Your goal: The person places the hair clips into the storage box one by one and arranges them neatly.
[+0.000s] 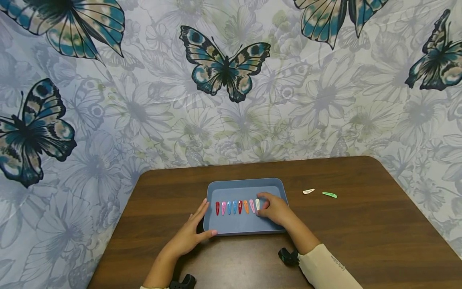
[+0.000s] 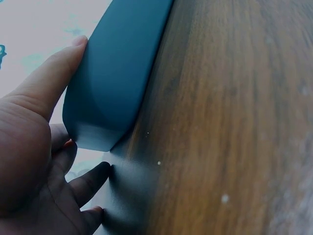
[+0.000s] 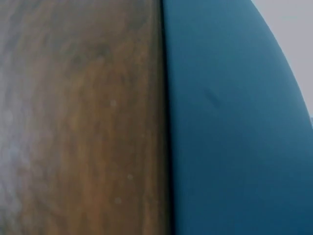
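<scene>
A blue-grey tray (image 1: 245, 228) on the table holds a row of hair clips, among them red (image 1: 217, 208), blue (image 1: 229, 207) and orange (image 1: 246, 206) ones. At the row's right end, my right hand (image 1: 276, 208) pinches a pale hair clip (image 1: 257, 204) between thumb and index finger, one at each end. My left hand (image 1: 187, 235) rests at the tray's near left corner, fingers extended along the left side and thumb on the near rim. In the left wrist view, the thumb touches the tray wall (image 2: 112, 73). The right wrist view shows no hand, only tray and table.
Right of the tray, a white hair clip (image 1: 308, 191) and a green hair clip (image 1: 329, 194) lie on the brown wooden table (image 1: 361, 224). Behind the table hangs a butterfly-and-flower patterned cloth (image 1: 231, 132).
</scene>
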A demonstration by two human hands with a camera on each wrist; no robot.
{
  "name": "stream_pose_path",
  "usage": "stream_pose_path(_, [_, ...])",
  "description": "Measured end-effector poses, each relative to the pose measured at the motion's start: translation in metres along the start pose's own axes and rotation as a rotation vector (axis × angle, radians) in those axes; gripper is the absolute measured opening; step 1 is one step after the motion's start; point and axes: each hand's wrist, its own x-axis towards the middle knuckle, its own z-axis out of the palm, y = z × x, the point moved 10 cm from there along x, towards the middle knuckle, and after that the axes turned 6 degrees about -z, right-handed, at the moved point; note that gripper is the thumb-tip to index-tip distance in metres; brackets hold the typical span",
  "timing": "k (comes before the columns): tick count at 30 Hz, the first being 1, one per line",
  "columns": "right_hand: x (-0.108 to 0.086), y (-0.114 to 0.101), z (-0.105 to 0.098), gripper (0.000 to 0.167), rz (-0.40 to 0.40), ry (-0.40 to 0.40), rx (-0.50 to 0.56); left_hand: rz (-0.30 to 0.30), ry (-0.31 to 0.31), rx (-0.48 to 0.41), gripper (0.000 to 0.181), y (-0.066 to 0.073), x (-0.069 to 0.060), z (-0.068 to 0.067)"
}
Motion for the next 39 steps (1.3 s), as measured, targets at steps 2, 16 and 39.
stream_pose_path(2, [0.000,0.000,-0.001,0.058,0.001,-0.001,0.006,0.000,0.001,0.003,0.098,0.000,0.000,0.000])
stream_pose_path(16, [-0.001,-0.002,-0.006,0.062,0.000,0.001,0.088,0.003,-0.010,-0.004,0.098,0.001,0.000,0.001])
stream_pose_path(39, [-0.008,-0.023,-0.045,0.044,-0.092,0.065,0.171,0.012,-0.004,0.008,0.098,-0.001,0.002,0.001])
